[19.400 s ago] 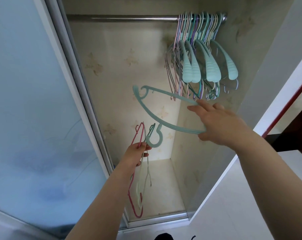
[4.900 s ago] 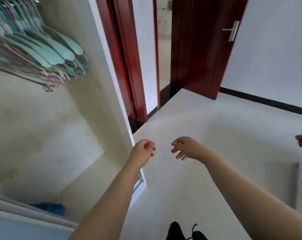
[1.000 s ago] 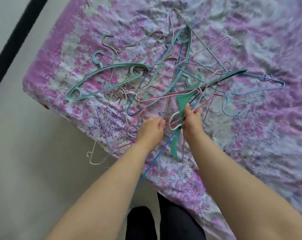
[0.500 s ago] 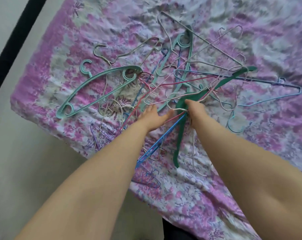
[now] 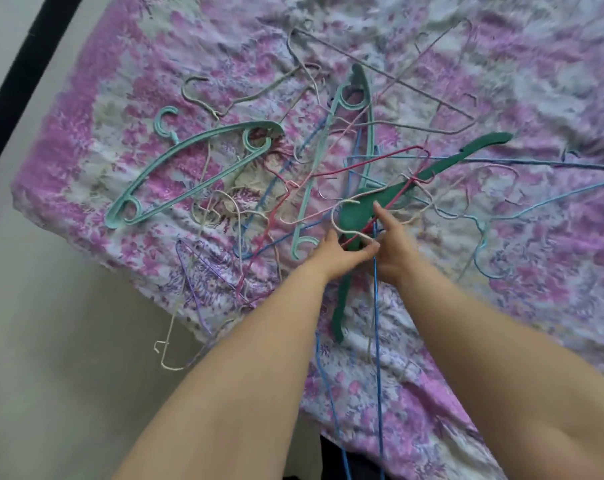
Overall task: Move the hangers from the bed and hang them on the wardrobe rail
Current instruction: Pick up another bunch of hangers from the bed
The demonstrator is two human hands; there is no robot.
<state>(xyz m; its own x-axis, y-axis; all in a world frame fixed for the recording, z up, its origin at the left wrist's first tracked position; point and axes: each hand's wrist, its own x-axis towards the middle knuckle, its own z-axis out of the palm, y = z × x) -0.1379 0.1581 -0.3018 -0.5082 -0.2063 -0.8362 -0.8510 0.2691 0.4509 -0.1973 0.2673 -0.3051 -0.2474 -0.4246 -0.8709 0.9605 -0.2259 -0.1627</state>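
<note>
A: Status on the tangled heap of wire and plastic hangers (image 5: 328, 174)?

B: Lying on the purple-and-white floral bedsheet (image 5: 501, 81), mid-bed, spreading from 9 to 3 o'clock. None on the wardrobe rail from this batch; rail not in view.

A: Hands?

B: Both meeting at heap centre, about 6 o'clock of the pile. Left hand (image 5: 338, 256) reaching in from 7, fingers extended toward the cream wire hook (image 5: 342, 216), touching it at most; no clear pinch visible. Right hand (image 5: 392, 247) coming in from 5, fingers folded around the dark green flat plastic hanger (image 5: 366, 209) near its neck, a red wire hanger (image 5: 363, 168) and a blue wire hanger (image 5: 376, 323) crossing the same spot. Exactly which of those sit inside the grip: cannot tell.

A: Why hold there?

B: Likely because the hooks converge there; gripping at the neck gathers several at once.

A: Outliers?

B: Pale teal moulded plastic hanger (image 5: 189, 168) at 10 o'clock, apart from the hands. Lilac wire hanger (image 5: 196, 278) and white wire hanger (image 5: 169, 351) overhanging the bed edge at 8, over the pale floor (image 5: 51, 341).

A: Risk?

B: Interlocked wires. Lifting the bundle probably drags neighbours along or flicks the edge ones off.
</note>
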